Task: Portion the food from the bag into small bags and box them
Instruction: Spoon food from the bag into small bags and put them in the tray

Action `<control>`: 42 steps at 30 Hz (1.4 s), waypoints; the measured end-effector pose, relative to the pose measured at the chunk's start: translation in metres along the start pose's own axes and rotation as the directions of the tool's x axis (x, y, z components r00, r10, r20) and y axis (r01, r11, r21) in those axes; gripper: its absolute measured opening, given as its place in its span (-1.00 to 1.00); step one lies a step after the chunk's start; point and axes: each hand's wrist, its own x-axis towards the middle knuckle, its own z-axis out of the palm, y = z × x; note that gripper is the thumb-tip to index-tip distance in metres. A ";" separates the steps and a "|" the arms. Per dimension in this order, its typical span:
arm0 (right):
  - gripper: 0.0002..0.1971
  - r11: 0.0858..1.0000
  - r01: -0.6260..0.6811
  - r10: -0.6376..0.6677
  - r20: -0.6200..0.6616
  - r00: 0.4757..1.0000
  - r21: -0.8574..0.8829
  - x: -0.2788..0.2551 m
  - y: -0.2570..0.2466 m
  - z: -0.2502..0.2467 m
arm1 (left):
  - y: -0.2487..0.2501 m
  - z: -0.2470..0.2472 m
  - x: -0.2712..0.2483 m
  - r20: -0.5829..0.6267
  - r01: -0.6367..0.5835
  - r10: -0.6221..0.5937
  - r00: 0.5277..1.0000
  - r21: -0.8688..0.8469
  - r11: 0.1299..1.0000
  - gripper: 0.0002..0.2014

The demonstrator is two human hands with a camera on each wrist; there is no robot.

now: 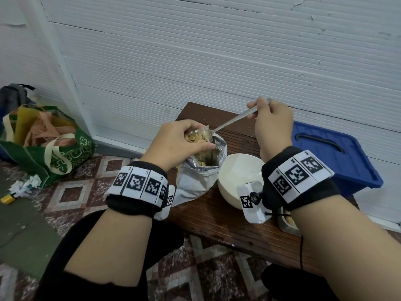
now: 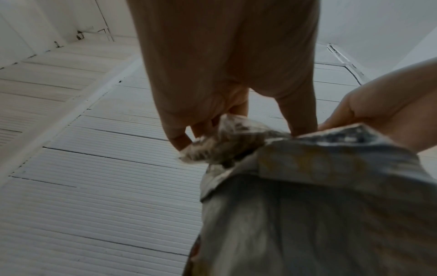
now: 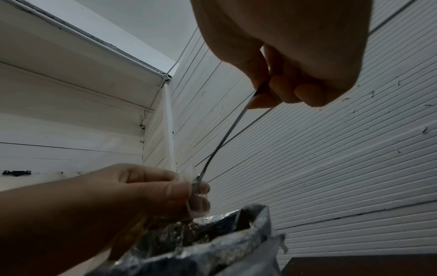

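Mostly hidden: the spoon [image 1: 230,122] bowl end is inside the small clear bag [image 1: 198,136], so I can't tell what's on it. My right forearm covers most of a metal tray [image 1: 287,223] at the bench [image 1: 217,218] edge; only a corner with some pale food shows. Both wrist views are dim and blurry, with the small bag just a crumpled clear shape.

My left hand [image 1: 173,141] is curled round the small bag, thumb and fingers pinching its mouth, held right over the open foil bag [image 1: 195,177]. Pale snack pieces show in both bags. My right hand [image 1: 271,122] is raised, fingers closed on the spoon handle's end, spoon sloping down-left into the small bag.

Foil bag stands on the bench just beside a white bowl [image 1: 236,170]. Blue box [image 1: 334,157], lid on, sits right of the bench.
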 end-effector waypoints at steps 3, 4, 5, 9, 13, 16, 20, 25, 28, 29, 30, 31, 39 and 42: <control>-0.66 0.989 0.136 -0.136 -0.006 0.991 0.063 -0.005 -0.005 -0.003 | 0.000 0.002 0.000 -0.030 0.005 -0.006 1.000 -0.033 0.999 -0.47; -0.68 0.977 0.198 -0.198 -0.009 0.980 0.085 -0.007 -0.007 -0.005 | 0.000 0.003 0.000 -0.048 0.011 -0.013 0.999 -0.048 0.999 -0.47; -0.71 0.961 0.257 -0.257 -0.013 0.966 0.103 -0.008 -0.009 -0.006 | 0.000 0.003 0.000 -0.067 0.019 -0.024 0.997 -0.066 0.998 -0.49; -0.75 0.910 0.393 -0.389 -0.055 0.919 0.130 -0.009 -0.011 -0.010 | -0.003 0.002 0.001 -0.128 0.061 -0.081 0.988 -0.152 0.987 -0.53; -0.74 0.911 0.386 -0.359 -0.179 0.916 0.147 -0.007 -0.007 -0.014 | -0.005 -0.004 0.001 -0.135 0.094 -0.124 0.983 -0.208 0.974 -0.76; -0.73 0.936 0.339 -0.317 -0.189 0.929 0.096 -0.009 0.001 -0.015 | -0.005 -0.007 0.000 -0.127 0.093 -0.121 0.984 -0.207 0.974 -0.82; -0.76 0.926 0.370 -0.368 0.043 0.929 -0.075 -0.019 0.014 -0.007 | -0.006 -0.005 0.001 -0.122 0.093 -0.118 0.985 -0.198 0.976 -0.77; -0.68 0.705 0.667 -0.559 0.391 0.732 -0.242 -0.030 0.042 0.011 | -0.007 -0.004 0.002 -0.126 0.108 -0.135 0.983 -0.201 0.974 -0.77; -0.68 0.597 0.757 -0.590 0.494 0.638 -0.265 -0.037 0.056 0.020 | -0.007 -0.005 0.002 -0.120 0.120 -0.147 0.982 -0.205 0.971 -0.79; -0.68 0.589 0.766 -0.589 0.511 0.626 -0.259 -0.040 0.059 0.021 | -0.006 -0.005 0.001 -0.118 0.122 -0.147 0.982 -0.202 0.972 -0.79; -0.68 0.596 0.763 -0.586 0.514 0.626 -0.250 -0.041 0.060 0.022 | -0.006 -0.005 0.001 -0.116 0.121 -0.146 0.982 -0.197 0.973 -0.79; -0.67 0.617 0.748 -0.580 0.501 0.642 -0.245 -0.042 0.059 0.022 | -0.006 -0.005 0.001 -0.114 0.121 -0.145 0.983 -0.195 0.973 -0.80; -0.73 0.928 0.308 -0.252 0.258 0.933 -0.207 -0.034 0.040 0.010 | -0.006 -0.005 0.001 -0.100 0.119 -0.140 0.985 -0.188 0.975 -0.74; -0.70 0.982 0.126 -0.097 0.197 0.976 -0.142 -0.032 0.038 0.009 | -0.005 -0.005 0.000 -0.090 0.120 -0.140 0.986 -0.196 0.973 -0.79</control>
